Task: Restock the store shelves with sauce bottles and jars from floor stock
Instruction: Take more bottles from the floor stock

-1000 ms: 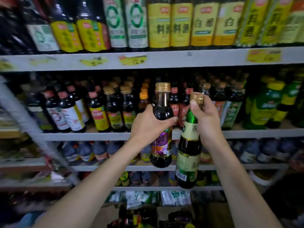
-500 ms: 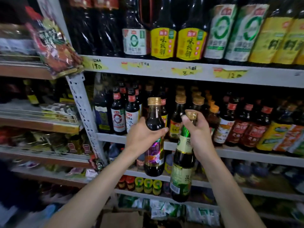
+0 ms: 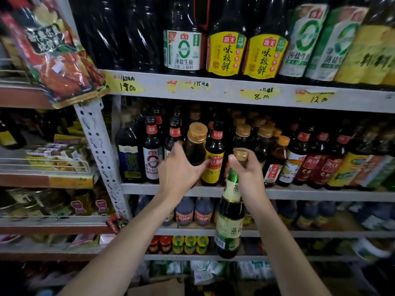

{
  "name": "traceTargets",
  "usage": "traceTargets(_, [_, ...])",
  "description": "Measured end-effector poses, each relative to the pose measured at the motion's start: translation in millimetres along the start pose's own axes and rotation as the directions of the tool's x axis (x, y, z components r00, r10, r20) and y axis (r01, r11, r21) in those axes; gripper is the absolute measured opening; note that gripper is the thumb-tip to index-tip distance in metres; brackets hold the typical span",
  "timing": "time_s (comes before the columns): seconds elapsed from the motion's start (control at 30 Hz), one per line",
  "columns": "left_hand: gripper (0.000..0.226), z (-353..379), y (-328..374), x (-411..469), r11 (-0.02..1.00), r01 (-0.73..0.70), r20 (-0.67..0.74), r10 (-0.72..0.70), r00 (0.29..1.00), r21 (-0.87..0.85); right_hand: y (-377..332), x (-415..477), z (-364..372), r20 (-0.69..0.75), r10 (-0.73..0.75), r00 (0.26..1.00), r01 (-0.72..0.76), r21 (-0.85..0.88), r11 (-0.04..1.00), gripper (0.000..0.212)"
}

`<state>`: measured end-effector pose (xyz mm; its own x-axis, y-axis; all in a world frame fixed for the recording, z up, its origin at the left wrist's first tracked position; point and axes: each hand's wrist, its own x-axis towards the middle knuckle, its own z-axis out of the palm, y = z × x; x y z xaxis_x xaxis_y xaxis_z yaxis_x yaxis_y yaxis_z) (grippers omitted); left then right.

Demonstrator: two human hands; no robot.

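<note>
Grey middle shelf [image 3: 299,192], packed with rows of small dark bottles [image 3: 303,159]. Above the middle shelf, big bottles [image 3: 226,52] with yellow, white and green labels. Up and left of the middle shelf, a red snack bag [image 3: 57,58], hung tilted over the top of the white post [image 3: 100,150]. Below the middle shelf, two more boards: squat bottles [image 3: 194,212] on the first, small jars [image 3: 190,244] with red and yellow lids on the next.

At the front of the middle shelf, left hand [image 3: 179,169], grip wrapped round the brown bottle [image 3: 195,146]. Brown bottle upright and gold-topped, in the front row of the middle shelf, between a red-cap bottle [image 3: 174,137] and a yellow-label bottle [image 3: 213,165]. Foot of it hidden behind the hand, so cannot tell if down on the board.

Just right of that, in front of the middle shelf, right hand [image 3: 248,174], grip clenched round the neck of the green bottle [image 3: 230,221], right under its gold cap [image 3: 241,154]. Green bottle upright, hung from the hand, body down past the front edge of the middle shelf, not on any board.

On the board edge above the middle shelf, torn yellow price tags [image 3: 259,94] with hand-written numbers.
</note>
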<state>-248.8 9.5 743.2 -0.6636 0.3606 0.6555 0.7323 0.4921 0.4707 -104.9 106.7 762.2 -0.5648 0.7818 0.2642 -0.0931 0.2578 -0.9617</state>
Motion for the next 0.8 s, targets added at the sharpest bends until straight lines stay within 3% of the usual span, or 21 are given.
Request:
traceTargets(0.1, [0.076,20.3,-0.4,7.4,0.987,-0.141,-0.082,0.147,0.986,0.080,3.5,2.4,-10.3,-0.008,0.016,1.000,-0.016,-0.014,1.000,0.011])
traceTargets(0.2, [0.075,33.0,0.2,10.9,0.986,-0.140,-0.084,0.147,0.985,0.086,8.7,7.2,-19.9,-0.006,0.019,1.000,-0.019,-0.033,0.999,0.012])
traceTargets(0.3, [0.069,31.7,-3.3,1.0,1.000,-0.013,-0.075,0.012,0.997,-0.013,12.9,12.6,-28.7,0.035,0.034,0.999,-0.032,-0.053,0.998,0.012])
traceTargets(0.37, [0.068,25.2,-10.2,-14.2,0.983,0.137,0.011,-0.137,0.991,-0.119,14.2,15.7,-31.2,0.103,0.053,0.993,-0.048,-0.042,0.998,0.013])
traceTargets(0.43, [0.066,21.2,-13.9,-33.8,0.977,0.165,0.124,-0.149,0.981,-0.137,16.6,18.8,-28.2,0.187,0.066,0.980,-0.059,-0.044,0.997,0.018])
traceTargets(0.53, [0.065,26.7,-9.8,-61.3,0.999,-0.026,0.256,0.030,0.966,-0.019,21.7,22.3,-21.0,0.304,0.036,0.952,-0.015,-0.071,0.997,0.025])
traceTargets(0.63, [0.065,30.3,-6.3,-75.7,0.995,-0.095,0.338,0.080,0.938,0.029,30.4,23.5,-25.7,0.416,0.026,0.909,-0.021,-0.015,1.000,0.034])
traceTargets(0.73, [0.061,32.7,-11.1,-80.1,0.972,-0.234,0.370,0.208,0.906,0.026,33.3,22.7,-34.4,0.563,0.068,0.824,-0.093,0.016,0.995,0.048])
traceTargets(0.8, [0.057,33.6,-11.4,-80.9,0.964,-0.267,0.394,0.249,0.885,-0.008,31.1,19.0,-37.2,0.661,0.096,0.744,-0.158,0.035,0.987,0.044])
